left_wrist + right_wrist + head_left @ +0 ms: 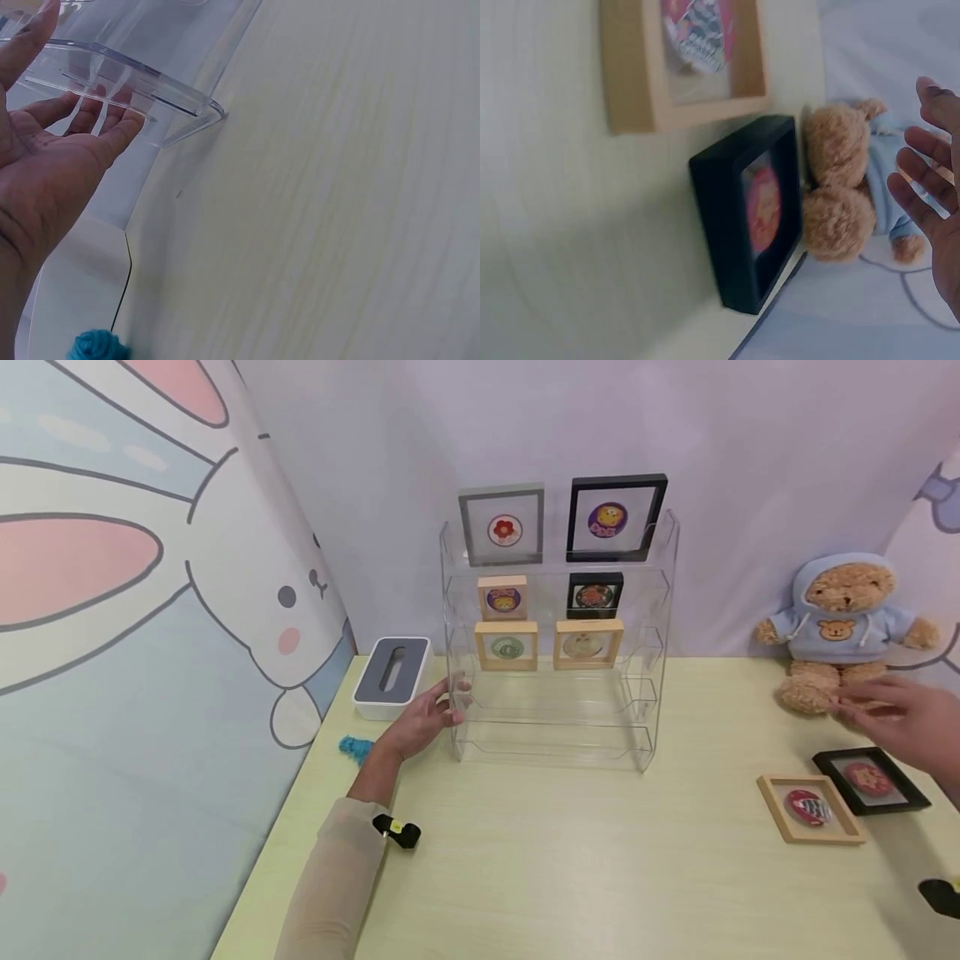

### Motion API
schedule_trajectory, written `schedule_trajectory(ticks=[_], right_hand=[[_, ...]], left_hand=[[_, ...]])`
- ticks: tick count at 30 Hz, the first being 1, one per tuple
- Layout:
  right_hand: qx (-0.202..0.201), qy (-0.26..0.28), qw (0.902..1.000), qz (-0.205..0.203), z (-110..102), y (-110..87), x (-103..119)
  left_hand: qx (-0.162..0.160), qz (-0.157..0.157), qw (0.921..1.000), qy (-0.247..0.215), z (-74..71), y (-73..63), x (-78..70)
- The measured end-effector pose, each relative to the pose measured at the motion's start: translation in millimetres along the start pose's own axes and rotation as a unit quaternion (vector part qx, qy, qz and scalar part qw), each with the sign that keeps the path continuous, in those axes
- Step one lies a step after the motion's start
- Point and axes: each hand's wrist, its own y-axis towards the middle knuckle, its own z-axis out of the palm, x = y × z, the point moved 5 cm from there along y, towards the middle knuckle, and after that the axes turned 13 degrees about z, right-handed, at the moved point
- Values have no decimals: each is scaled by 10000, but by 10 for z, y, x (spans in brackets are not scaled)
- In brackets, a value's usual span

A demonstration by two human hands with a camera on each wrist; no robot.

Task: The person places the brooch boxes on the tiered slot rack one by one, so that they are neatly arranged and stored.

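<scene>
A clear acrylic display rack (551, 722) stands at the centre against the wall, holding several framed badges on its tiers. My left hand (420, 724) grips the rack's left side, its thumb and fingers on either side of the clear edge in the left wrist view. Raised at the right, my right hand (903, 714) holds nothing, and its fingers are spread loosely in the right wrist view. Nearest below it lie a black frame (739, 217) with a red badge and a light wooden frame (772, 810) with a red patterned badge. Their badges face up.
A white box (378, 710) with a grey slotted top sits left of the rack. A blue yarn piece (356, 748) lies near my left forearm. The teddy bear (843, 631) in a blue hoodie sits at the back right, against the wall.
</scene>
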Motion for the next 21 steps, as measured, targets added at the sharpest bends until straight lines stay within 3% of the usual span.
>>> schedule_trajectory(ticks=[4,10,16,21], right_hand=[[286,-224,9980,508,127,-175,-382],[498,-207,9972,522,273,-360,-768],[766,-277,9948,619,333,-395,-890],[827,-294,9950,472,327,-389,-884]], left_hand=[[6,7,10000,35,-3,-2,3],[7,-19,10000,63,-20,9,6],[16,-24,10000,-55,-13,6,9],[-23,-31,10000,-15,-12,-5,13]])
